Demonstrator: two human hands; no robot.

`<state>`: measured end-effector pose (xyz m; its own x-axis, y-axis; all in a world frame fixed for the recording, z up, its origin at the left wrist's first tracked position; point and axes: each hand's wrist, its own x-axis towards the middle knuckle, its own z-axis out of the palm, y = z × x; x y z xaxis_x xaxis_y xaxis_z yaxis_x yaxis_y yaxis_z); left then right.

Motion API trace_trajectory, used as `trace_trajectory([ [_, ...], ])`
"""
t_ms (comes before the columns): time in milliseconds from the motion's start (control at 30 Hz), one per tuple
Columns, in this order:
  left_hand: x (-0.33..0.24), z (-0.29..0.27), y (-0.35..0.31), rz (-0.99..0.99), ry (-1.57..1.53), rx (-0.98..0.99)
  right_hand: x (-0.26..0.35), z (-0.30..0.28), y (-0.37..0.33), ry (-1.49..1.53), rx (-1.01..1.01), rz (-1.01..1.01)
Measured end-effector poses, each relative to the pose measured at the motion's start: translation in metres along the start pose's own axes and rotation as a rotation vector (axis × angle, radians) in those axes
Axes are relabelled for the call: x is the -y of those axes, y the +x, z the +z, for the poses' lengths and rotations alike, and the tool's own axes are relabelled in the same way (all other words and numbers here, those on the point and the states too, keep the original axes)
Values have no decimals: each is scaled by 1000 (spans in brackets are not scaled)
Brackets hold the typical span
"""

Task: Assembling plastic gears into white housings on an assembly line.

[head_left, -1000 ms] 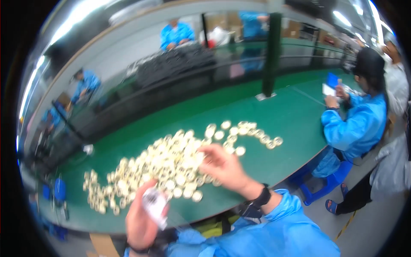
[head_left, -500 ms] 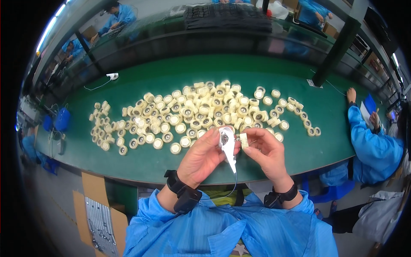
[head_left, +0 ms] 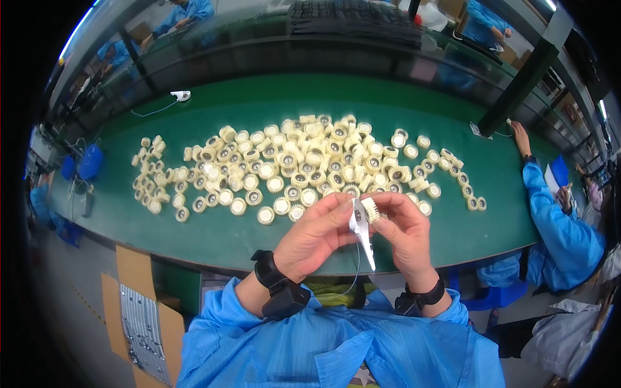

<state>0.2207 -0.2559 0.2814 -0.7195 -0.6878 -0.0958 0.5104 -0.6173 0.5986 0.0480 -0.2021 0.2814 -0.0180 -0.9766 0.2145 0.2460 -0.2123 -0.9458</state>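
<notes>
My left hand (head_left: 315, 234) is closed on a white plastic part (head_left: 363, 238) with a long tapered tail and a thin cable hanging from it. Between the thumb and fingers of my right hand (head_left: 402, 227) is a cream ribbed wheel (head_left: 370, 210), held on edge against the wide end of the white part. Whether the two are joined I cannot tell. Just beyond my hands, a wide heap of similar cream wheels (head_left: 282, 169) lies on the green table (head_left: 213, 244); some show dark metal centres, others plain pale faces.
A second white part with a cable (head_left: 180, 96) lies at the far left. To the right, a co-worker's hand (head_left: 521, 138) rests near a dark post (head_left: 517, 90). An opened cardboard box (head_left: 139, 258) stands below the table's left front edge. A blue stool (head_left: 498, 296) is at lower right.
The ribbed wheel and the white part have come together, and the part has turned edge-on. The co-worker's hand at right has reached farther toward the post.
</notes>
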Motion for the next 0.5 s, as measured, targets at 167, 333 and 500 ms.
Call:
trace_trajectory([
  [167, 3, 4, 0, -3, 20, -6, 0, 3, -4, 61, -40, -6],
  [333, 3, 6, 0, -4, 15, -16, -5, 1, -3, -22, -34, -90],
  [500, 4, 5, -1, 4, 23, -11, -3, 2, -3, -131, -29, -162],
])
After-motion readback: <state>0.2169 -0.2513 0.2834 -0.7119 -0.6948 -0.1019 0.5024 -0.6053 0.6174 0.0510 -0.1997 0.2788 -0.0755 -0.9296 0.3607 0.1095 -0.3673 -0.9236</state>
